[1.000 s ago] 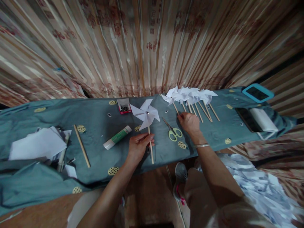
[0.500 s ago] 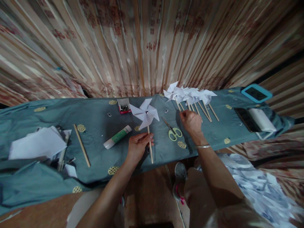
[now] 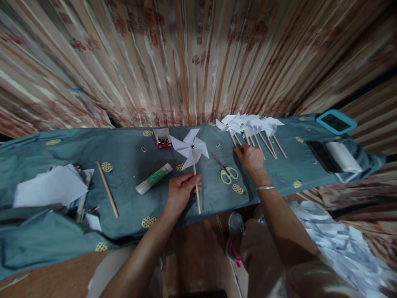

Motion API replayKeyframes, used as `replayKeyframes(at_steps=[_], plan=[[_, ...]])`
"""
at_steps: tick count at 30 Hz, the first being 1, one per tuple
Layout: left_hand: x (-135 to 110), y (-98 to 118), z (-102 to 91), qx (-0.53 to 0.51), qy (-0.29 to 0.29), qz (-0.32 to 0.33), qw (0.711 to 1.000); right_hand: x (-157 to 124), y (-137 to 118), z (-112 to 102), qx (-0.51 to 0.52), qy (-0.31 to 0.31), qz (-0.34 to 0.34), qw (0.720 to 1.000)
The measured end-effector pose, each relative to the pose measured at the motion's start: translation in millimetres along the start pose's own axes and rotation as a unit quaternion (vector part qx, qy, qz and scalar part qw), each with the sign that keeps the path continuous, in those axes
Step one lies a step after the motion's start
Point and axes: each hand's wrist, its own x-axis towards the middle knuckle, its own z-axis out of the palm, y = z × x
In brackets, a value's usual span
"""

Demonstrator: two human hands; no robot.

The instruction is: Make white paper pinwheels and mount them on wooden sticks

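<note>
A white paper pinwheel (image 3: 191,150) on a wooden stick is in my left hand (image 3: 182,191), with the fingers closed round the stick below its blades. At the back right, several more pinwheels (image 3: 248,124) lie side by side, their blades overlapping and their sticks pointing towards me. My right hand (image 3: 252,159) is closed at the lower stick end of the leftmost one, and its fingertips partly hide the hold. Between the hands lie scissors (image 3: 228,171) with light green handles. A green and white glue stick (image 3: 154,179) is left of my left hand.
A small open red box (image 3: 163,141) holds metal pins. Farther left are a loose wooden stick (image 3: 107,189) and a stack of white paper (image 3: 51,188). A phone (image 3: 324,156) and a blue-framed tablet (image 3: 336,122) lie at the right on the green cloth (image 3: 127,149).
The leftmost pinwheel in the row has lowered and turned, its blades now level with the others. My left hand and its pinwheel stay almost the same.
</note>
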Motion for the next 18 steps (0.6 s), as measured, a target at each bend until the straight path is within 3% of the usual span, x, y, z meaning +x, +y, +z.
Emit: replayKeyframes(at_steps=[18], plan=[[1,-1,1.5,0.002,0.000,-0.003,1.000,11,17,-2,-0.013,0.022,0.017,1.000]])
